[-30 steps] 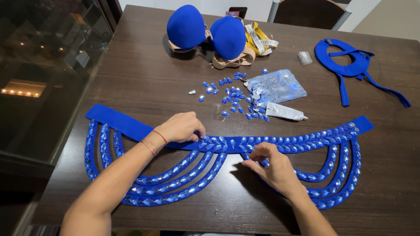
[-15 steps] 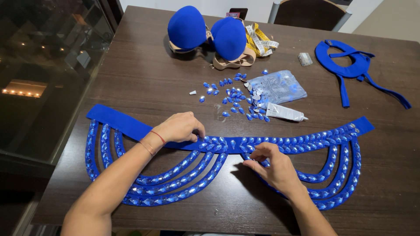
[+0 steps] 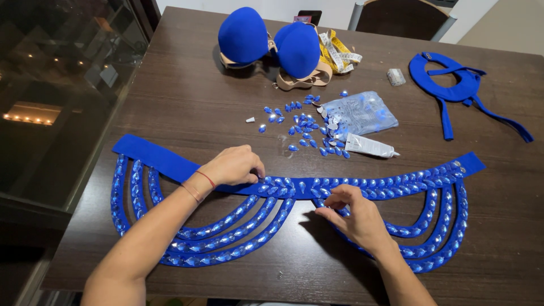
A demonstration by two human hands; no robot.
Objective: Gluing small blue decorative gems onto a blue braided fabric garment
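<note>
Pressing left hand flat on blue belt band mid-table, same spot as before. Right hand still pinching fingertips at band's lower edge, barely shifted. Loose blue gems and glue tube unmoved.

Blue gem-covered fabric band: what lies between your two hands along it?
In the head view, a short stretch of the blue gem-covered fabric band with teardrop stones separates the left hand from the right hand; nothing else lies there.
</note>
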